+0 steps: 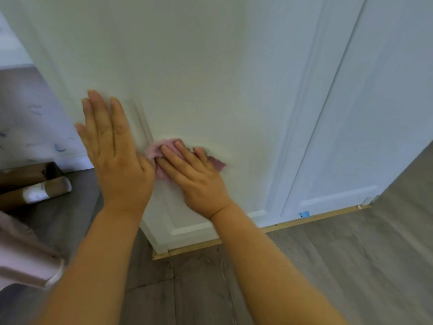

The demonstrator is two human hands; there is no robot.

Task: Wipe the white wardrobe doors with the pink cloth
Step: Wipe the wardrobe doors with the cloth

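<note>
A white wardrobe door (199, 73) fills the upper middle of the head view, with a second white door (365, 118) to its right. My right hand (196, 177) presses the crumpled pink cloth (155, 152) flat against the lower panel of the near door; most of the cloth is hidden under the fingers. My left hand (114, 148) rests flat on the same door near its left edge, fingers straight and holding nothing. Both doors reach down close to the floor.
Grey wood-look floor (328, 266) lies below the doors, with a thin wooden strip (293, 222) along their base and a bit of blue tape (305, 214). Two cardboard tubes (44, 188) lie on the floor at left. Pinkish fabric (23, 261) shows at the lower left.
</note>
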